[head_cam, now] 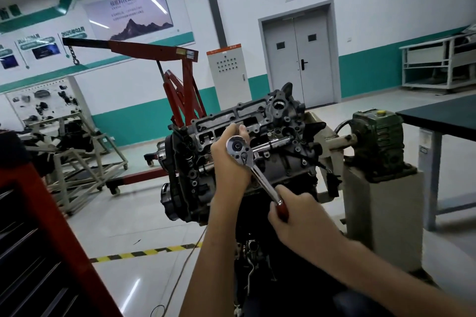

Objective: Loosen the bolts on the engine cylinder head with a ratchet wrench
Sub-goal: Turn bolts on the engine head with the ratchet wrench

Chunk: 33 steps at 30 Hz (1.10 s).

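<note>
At frame centre, the left hand (229, 159) is curling round the wrench (253, 167) head, and the right hand (296, 216) is clamping its red handle. The extension (277, 143) is reaching into the cylinder head (247, 110). Likely step: loosening one bolt. Next: swing the handle, steadying the head.

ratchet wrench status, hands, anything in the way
Both on ratchet wrench: left hand at head, right hand on red handle. Extension reaches cylinder head. Nothing seen blocking.
</note>
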Motion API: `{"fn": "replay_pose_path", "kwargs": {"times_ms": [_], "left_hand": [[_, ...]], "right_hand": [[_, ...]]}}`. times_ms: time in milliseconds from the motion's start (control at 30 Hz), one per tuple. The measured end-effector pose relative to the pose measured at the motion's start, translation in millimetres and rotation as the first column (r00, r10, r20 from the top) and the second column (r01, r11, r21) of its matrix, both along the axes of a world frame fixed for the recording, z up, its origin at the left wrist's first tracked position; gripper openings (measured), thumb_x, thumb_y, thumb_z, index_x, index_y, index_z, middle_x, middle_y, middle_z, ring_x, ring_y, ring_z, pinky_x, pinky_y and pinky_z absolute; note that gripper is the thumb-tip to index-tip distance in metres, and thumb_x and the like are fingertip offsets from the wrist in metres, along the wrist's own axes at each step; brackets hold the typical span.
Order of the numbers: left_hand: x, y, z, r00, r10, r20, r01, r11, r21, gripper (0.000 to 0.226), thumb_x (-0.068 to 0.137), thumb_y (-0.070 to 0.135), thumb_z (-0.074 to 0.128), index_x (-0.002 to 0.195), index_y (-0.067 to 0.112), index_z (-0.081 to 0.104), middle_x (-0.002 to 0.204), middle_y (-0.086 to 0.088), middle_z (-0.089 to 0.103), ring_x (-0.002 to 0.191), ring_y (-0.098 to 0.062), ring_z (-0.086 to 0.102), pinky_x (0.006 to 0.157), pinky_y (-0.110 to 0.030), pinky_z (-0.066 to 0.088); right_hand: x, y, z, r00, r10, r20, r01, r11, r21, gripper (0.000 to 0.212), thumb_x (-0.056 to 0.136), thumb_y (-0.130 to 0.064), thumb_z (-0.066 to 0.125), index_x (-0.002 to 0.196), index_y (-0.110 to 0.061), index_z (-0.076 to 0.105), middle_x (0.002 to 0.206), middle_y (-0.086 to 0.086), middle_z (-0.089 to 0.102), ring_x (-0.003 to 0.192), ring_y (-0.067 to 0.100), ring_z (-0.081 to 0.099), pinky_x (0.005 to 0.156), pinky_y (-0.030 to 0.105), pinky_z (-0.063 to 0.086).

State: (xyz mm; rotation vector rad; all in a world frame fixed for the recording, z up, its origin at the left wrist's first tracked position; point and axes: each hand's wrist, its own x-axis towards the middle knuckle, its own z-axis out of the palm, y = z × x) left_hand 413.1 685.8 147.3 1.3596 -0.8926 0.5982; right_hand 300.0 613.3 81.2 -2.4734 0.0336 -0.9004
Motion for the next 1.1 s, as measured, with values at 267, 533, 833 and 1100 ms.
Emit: {"fn": "replay_pose_path", "kwargs": {"times_ms": [267, 533, 833, 1100], "left_hand": [[3.7, 24.2, 11.6, 0.996, -0.054, 0.078, 0.024, 0.938, 0.345, 0.037, 0.090, -0.005, 0.049, 0.061, 0.015, 0.038, 0.052, 0.011, 0.036, 0.052, -0.004, 0.027, 0.052, -0.024, 0.024], [-4.4, 12.0, -3.8, 0.998, 0.063, 0.002, -0.063, 0.998, 0.001, 0.044, 0.098, 0.013, 0.052, 0.060, 0.024, 0.033, 0.050, 0.014, 0.035, 0.049, -0.002, 0.028, 0.050, -0.015, 0.027], [-1.0, 5.4, -0.8, 0.999, -0.039, -0.031, 0.038, 0.999, -0.027, 0.043, 0.096, 0.009, 0.051, 0.062, 0.033, 0.041, 0.052, 0.018, 0.041, 0.050, 0.001, 0.033, 0.054, -0.013, 0.032], [4.9, 31.1, 5.7, 0.998, -0.011, 0.056, -0.004, 0.963, 0.268, 0.038, 0.094, -0.002, 0.050, 0.061, 0.014, 0.039, 0.051, 0.012, 0.036, 0.049, -0.002, 0.029, 0.050, -0.014, 0.024]], "right_hand": [[12.1, -95.9, 118.5, 0.980, -0.149, 0.135, 0.201, 0.679, -0.706, 0.013, 0.083, -0.022, 0.057, 0.084, -0.017, 0.045, 0.053, -0.013, 0.032, 0.045, 0.004, 0.032, 0.052, 0.021, 0.028], [-4.1, -43.1, 49.0, 0.967, -0.250, 0.040, 0.241, 0.861, -0.448, 0.018, 0.086, -0.033, 0.047, 0.081, -0.024, 0.033, 0.067, -0.003, 0.055, 0.062, 0.019, 0.058, 0.063, 0.032, 0.049], [-2.2, 18.5, -5.1, 0.993, 0.117, -0.002, -0.115, 0.981, 0.155, 0.019, 0.085, -0.025, 0.051, 0.074, -0.021, 0.037, 0.056, -0.005, 0.045, 0.043, 0.011, 0.047, 0.046, 0.021, 0.040], [7.2, -84.6, 111.1, 0.990, -0.120, 0.075, 0.137, 0.683, -0.717, 0.014, 0.087, -0.030, 0.051, 0.094, -0.020, 0.045, 0.057, -0.013, 0.035, 0.051, 0.006, 0.041, 0.053, 0.019, 0.031]]}}
